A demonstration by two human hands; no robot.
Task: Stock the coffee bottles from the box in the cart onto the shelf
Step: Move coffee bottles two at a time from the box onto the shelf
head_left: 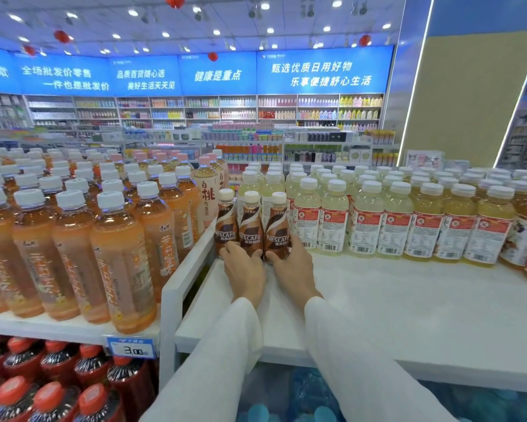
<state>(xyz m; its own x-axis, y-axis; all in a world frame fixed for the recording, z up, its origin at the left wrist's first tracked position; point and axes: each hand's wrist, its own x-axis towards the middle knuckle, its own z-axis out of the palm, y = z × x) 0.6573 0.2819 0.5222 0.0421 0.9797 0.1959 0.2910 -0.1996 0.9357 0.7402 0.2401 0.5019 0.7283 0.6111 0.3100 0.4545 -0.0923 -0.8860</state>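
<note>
At the left end of the white shelf [378, 300], three coffee bottles [225, 226] stand upright side by side, between orange tea bottles [125, 254] and pale yellow drink bottles [365, 226]. The left hand [245, 269] curls its fingers round the base of the middle coffee bottle [250, 229], and the right hand [292, 266] clasps the right coffee bottle [277, 233] between thumb and fingers. Both arms, in white sleeves [347, 345], reach forward with palms down and the two hands nearly touching.

Shop interior. Pale ceiling [195, 25] with many round spot lamps [133, 12], all lit; red lanterns [61, 36] hang below. Back wall: row of blue lit banners [218, 75], white Chinese writing. Under banners, wall shelves [317, 111] full of colourful goods. Right side: beige wall panel [469, 102] between two slanted white light strips [415, 83].
</note>
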